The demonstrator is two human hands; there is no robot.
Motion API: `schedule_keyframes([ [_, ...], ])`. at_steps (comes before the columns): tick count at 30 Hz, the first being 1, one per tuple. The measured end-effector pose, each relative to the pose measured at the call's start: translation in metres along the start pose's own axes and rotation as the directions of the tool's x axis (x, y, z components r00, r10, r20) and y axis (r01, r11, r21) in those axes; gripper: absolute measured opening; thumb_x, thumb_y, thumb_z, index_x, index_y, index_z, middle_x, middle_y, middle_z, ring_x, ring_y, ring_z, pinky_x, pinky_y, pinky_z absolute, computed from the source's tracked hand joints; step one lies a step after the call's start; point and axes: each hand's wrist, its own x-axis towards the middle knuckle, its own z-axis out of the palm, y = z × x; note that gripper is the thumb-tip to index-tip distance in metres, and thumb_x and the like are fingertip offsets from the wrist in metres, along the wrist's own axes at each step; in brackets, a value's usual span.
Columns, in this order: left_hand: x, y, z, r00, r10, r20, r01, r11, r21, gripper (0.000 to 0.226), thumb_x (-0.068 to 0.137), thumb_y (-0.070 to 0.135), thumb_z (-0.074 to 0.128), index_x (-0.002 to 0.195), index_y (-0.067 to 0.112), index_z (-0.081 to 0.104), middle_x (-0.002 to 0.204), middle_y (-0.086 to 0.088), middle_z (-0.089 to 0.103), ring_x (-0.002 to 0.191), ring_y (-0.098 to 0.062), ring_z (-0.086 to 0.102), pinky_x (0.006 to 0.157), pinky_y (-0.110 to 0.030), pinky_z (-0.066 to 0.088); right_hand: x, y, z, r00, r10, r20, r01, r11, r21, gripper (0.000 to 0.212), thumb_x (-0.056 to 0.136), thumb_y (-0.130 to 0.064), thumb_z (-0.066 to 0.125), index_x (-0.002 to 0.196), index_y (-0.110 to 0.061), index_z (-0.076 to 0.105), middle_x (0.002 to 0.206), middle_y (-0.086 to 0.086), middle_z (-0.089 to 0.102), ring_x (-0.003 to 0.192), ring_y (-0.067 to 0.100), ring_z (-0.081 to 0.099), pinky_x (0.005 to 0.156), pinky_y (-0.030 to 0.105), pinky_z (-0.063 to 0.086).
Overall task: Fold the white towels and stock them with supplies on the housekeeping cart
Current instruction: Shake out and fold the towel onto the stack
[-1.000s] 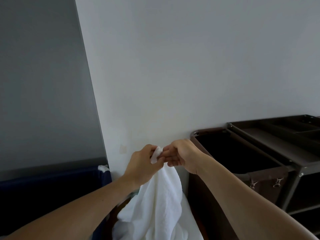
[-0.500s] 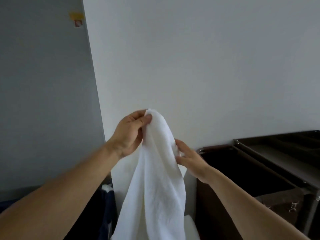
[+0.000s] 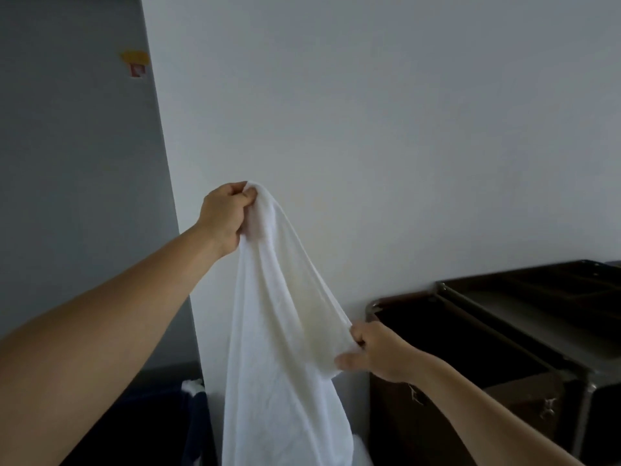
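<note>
**Towel hanging between both hands**

I'm facing a white wall [image 3: 369,129]. The white towel [image 3: 279,348] is hanging in front of it, draping down between a dark blue bin [image 3: 198,415] and the brown housekeeping cart [image 3: 504,331] on the right. My left hand [image 3: 225,216] is raised high, fingers curling round the towel's bunched top. My right hand [image 3: 376,351], lower and near the cart's corner, is pinching the towel's side edge. A yellow sticker [image 3: 134,58] is showing on the grey panel, upper left.
</note>
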Motion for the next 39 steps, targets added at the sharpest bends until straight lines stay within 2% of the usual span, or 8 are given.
schedule_keyframes([
  [8,0.0,-0.027,-0.028,1.0,-0.001,-0.016,0.003,0.991,0.131,0.014,0.095,0.017,0.063,0.095,0.03,0.068,0.104,0.004,0.069,0.095,-0.014,0.064,0.086,-0.034,0.052,-0.016,0.045,-0.022,0.992,-0.123,-0.006,0.097,0.81,-0.578,0.041,0.096,-0.051,0.05,0.124,-0.027,0.067,0.154,-0.017,0.02,0.142,0.013,0.015,0.12,0.041,0.018],
  [12,-0.007,-0.052,-0.064,0.995,-0.093,-0.047,0.101,0.968,0.228,0.012,0.099,0.015,0.059,0.109,0.02,0.063,0.119,-0.006,0.064,0.089,-0.015,0.06,0.07,-0.03,0.048,-0.011,0.036,-0.048,0.995,0.018,-0.099,-0.047,0.951,-0.305,0.033,0.101,-0.045,0.048,0.092,-0.019,0.066,0.109,-0.007,0.065,0.096,0.012,0.063,0.083,0.033,0.048],
  [15,-0.012,-0.056,-0.081,0.987,-0.106,-0.123,0.13,0.969,0.211,0.028,0.101,0.014,0.055,0.129,0.01,0.056,0.113,-0.008,0.062,0.087,-0.017,0.057,0.067,-0.029,0.045,0.004,0.009,-0.074,0.96,-0.037,-0.276,-0.044,0.959,-0.28,0.027,0.098,-0.04,0.054,0.077,-0.023,0.057,0.068,-0.005,0.065,0.053,0.001,0.062,0.055,0.028,0.043],
  [19,-0.01,-0.026,-0.097,0.948,0.049,-0.315,0.005,0.986,0.168,0.024,0.103,0.012,0.05,0.126,0.015,0.056,0.088,-0.002,0.058,0.069,-0.011,0.051,0.057,-0.025,0.043,0.021,-0.042,-0.131,0.718,-0.086,-0.69,0.14,0.99,0.021,0.027,0.086,-0.001,0.054,0.068,-0.017,0.041,0.068,0.003,0.071,0.038,0.0,0.053,0.035,0.017,0.033],
  [23,-0.019,-0.021,-0.102,0.943,0.087,-0.322,-0.018,0.977,0.213,0.019,0.102,0.017,0.051,0.115,0.009,0.063,0.096,-0.008,0.06,0.088,-0.021,0.055,0.064,-0.022,0.049,0.021,-0.071,-0.122,0.866,-0.218,-0.45,0.185,0.976,-0.116,0.022,0.087,-0.005,0.057,0.075,-0.02,0.046,0.08,-0.006,0.074,0.043,0.009,0.056,0.048,0.021,0.043],
  [29,-0.033,-0.031,-0.045,0.989,0.147,-0.021,-0.139,0.968,0.21,0.014,0.097,0.023,0.061,0.095,0.036,0.065,0.106,0.014,0.066,0.095,-0.004,0.061,0.08,-0.02,0.045,0.03,-0.07,-0.032,0.958,-0.266,-0.104,0.261,0.964,-0.058,0.05,0.073,-0.072,0.066,0.114,-0.046,0.055,0.126,-0.021,0.052,0.121,0.001,0.046,0.1,0.028,0.039],
  [33,-0.029,-0.031,-0.033,0.987,0.16,-0.001,-0.156,0.966,0.205,0.01,0.089,0.03,0.064,0.092,0.04,0.066,0.103,0.017,0.066,0.094,-0.002,0.062,0.079,-0.02,0.045,0.026,-0.048,0.007,0.99,-0.13,0.05,0.134,0.988,-0.082,0.073,0.071,-0.068,0.074,0.13,-0.031,0.052,0.119,-0.018,0.051,0.111,0.009,0.052,0.094,0.029,0.041],
  [39,-0.023,-0.028,-0.046,0.986,0.162,-0.025,-0.156,0.974,0.162,0.009,0.092,0.029,0.064,0.093,0.037,0.067,0.104,0.012,0.067,0.096,-0.01,0.061,0.084,-0.027,0.049,0.016,-0.01,0.018,1.0,0.004,0.028,-0.003,0.999,-0.044,0.044,0.082,-0.051,0.075,0.112,-0.032,0.049,0.103,-0.018,0.056,0.093,0.004,0.057,0.074,0.017,0.046],
])
